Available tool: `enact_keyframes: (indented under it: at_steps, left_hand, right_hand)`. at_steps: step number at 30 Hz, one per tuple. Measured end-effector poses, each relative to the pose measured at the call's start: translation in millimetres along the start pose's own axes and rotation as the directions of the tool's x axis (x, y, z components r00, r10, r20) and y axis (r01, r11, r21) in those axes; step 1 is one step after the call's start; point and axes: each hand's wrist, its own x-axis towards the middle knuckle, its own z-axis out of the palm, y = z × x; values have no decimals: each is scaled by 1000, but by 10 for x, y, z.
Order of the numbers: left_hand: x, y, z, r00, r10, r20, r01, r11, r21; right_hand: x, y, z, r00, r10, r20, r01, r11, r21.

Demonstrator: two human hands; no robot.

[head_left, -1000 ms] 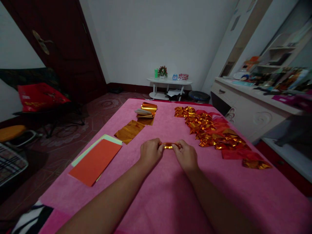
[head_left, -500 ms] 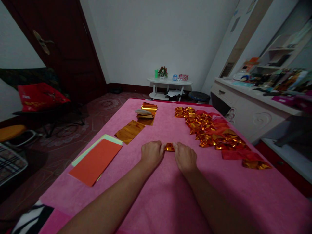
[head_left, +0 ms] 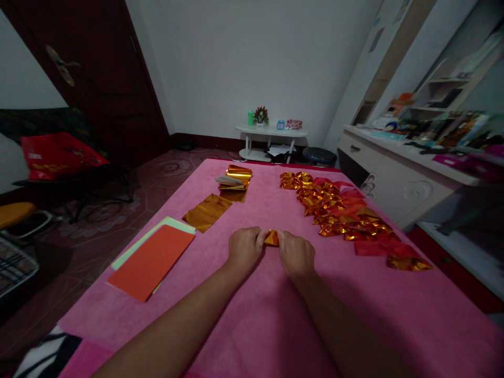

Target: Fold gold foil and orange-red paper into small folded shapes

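A small folded piece of gold foil paper (head_left: 271, 238) sits pinched between my two hands at the middle of the pink table cloth (head_left: 275, 320). My left hand (head_left: 244, 248) grips its left end with curled fingers. My right hand (head_left: 296, 255) grips its right end the same way. Most of the foil piece is hidden by my fingers. Both hands rest low on the cloth.
A flat gold foil sheet (head_left: 207, 211) and a stack of foil sheets (head_left: 235, 178) lie to the far left. An orange sheet (head_left: 153, 260) lies over pale green paper (head_left: 173, 223). A long row of folded gold and red pieces (head_left: 338, 212) runs along the right side. A white dresser (head_left: 397, 178) stands right.
My hands have drawn closer together, so less of the foil piece shows between them. The view has shifted slightly.
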Motion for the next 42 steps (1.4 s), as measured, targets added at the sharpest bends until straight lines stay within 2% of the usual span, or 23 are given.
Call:
enact_keyframes:
  at_steps: [6, 9, 16, 20, 25, 29, 34, 39, 42]
  left_hand:
    - [22, -12, 57, 998, 19, -60, -34, 964, -265]
    - [32, -37, 85, 997, -24, -77, -5, 936, -352]
    - [27, -70, 43, 995, -82, -65, 62, 962, -267]
    - [30, -63, 33, 992, -97, -78, 74, 964, -254]
    - [40, -74, 86, 991, -68, -113, 16, 911, -412]
    - [44, -86, 110, 986, -72, -147, -15, 853, -522]
    - [61, -121, 107, 984, -71, -161, -24, 855, -518]
    - [68, -136, 111, 978, -102, -180, -4, 861, -508]
    - [47, -111, 99, 976, -101, -195, -16, 855, -519]
  right_hand:
    - [-1, -14, -14, 1000, -16, 10, 16, 1000, 4]
    - [-11, -9, -11, 1000, -28, 2, 28, 999, 39]
    - [-41, 30, -16, 989, -133, -72, 140, 984, 114]
    - [-48, 19, -20, 988, -141, -66, 146, 985, 88]
    - [-55, 0, -27, 987, -149, -60, 153, 985, 83]
    - [-58, 6, -16, 980, -172, -104, 186, 972, 142]
    - [-63, 47, 46, 974, -159, -161, 190, 961, 200]
    - [-61, 75, 90, 943, -203, -263, 281, 910, 305]
    - [-50, 79, 89, 945, -151, -290, 246, 912, 329]
